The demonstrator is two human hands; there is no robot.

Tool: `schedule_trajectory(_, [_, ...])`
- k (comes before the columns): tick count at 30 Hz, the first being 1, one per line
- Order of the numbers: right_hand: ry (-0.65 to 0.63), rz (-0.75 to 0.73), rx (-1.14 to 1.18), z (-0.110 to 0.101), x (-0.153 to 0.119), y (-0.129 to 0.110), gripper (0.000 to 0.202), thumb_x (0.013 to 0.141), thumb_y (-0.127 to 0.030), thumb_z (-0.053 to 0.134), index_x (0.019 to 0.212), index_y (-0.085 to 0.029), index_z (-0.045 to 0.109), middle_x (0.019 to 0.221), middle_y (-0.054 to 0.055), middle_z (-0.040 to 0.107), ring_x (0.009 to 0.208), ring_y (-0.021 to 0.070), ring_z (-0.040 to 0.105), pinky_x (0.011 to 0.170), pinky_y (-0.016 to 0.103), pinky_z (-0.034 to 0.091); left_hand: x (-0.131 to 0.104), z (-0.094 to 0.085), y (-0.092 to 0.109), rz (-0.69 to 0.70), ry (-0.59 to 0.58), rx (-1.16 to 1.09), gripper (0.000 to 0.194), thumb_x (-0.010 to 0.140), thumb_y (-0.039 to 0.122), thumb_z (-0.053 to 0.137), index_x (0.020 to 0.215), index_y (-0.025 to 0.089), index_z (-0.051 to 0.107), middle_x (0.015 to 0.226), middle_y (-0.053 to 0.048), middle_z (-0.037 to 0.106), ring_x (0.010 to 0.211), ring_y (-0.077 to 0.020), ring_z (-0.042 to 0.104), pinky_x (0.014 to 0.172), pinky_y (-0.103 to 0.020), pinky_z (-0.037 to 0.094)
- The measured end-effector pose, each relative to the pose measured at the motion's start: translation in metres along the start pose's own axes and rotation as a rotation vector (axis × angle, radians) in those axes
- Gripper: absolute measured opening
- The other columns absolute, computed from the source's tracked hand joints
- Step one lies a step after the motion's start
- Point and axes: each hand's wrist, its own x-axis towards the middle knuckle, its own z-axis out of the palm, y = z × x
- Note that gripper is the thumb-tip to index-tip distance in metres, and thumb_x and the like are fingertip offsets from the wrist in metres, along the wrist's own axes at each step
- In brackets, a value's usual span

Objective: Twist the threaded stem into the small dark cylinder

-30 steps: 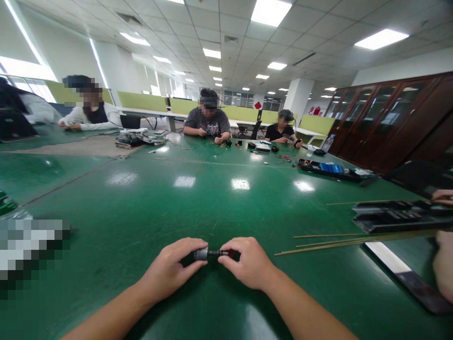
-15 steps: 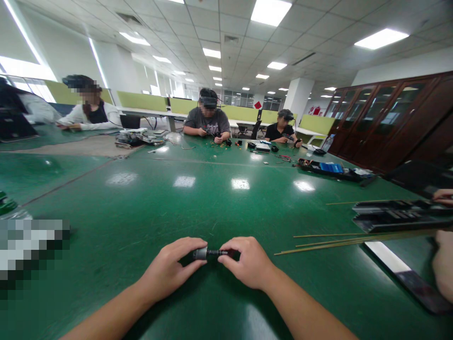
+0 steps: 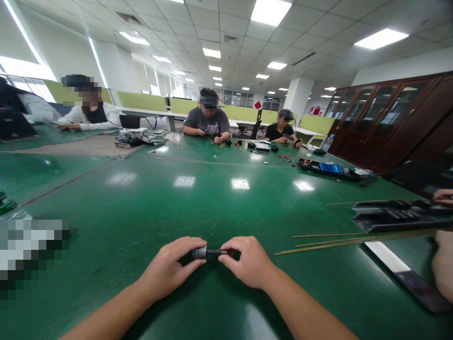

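Observation:
Low over the green table (image 3: 212, 203), my left hand (image 3: 171, 264) pinches a small grey and black cylinder (image 3: 200, 252) between thumb and fingers. A thin dark shaft (image 3: 213, 252) runs from the cylinder to the right, in line with it, and the piece looks like a small motor. My right hand (image 3: 250, 262) is closed in a pinch on the far end of this shaft. Its fingertips hide part of that end. The piece lies about level, between both hands.
Thin brass-coloured rods (image 3: 318, 244), black metal channels (image 3: 396, 215) and a black-and-white flat bar (image 3: 399, 271) lie at right, near another person's hand (image 3: 444, 264). A tray of parts (image 3: 332, 169) stands farther back. Several people sit across the table.
Both hands keep nearly the same place and grip. The cylinder and shaft show at most a very slight shift to the left.

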Motion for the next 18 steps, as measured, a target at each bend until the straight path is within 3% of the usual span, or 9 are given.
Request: schedule_trajectory(18, [0.008, 0.005, -0.002, 0.0, -0.0003, 0.0014, 0.01, 0.087, -0.03, 0.068, 0.093, -0.024, 0.074, 0.081, 0.0, 0.072, 0.074, 0.0158, 0.063, 0.073, 0.026, 0.044, -0.0021, -0.0002, -0.0039, -0.02, -0.008, 0.006, 0.036, 0.089, 0.03, 0.069, 0.124, 0.03, 0.06, 0.118, -0.001, 0.07, 0.11, -0.0176, 0.066, 0.1, -0.033, 0.053])
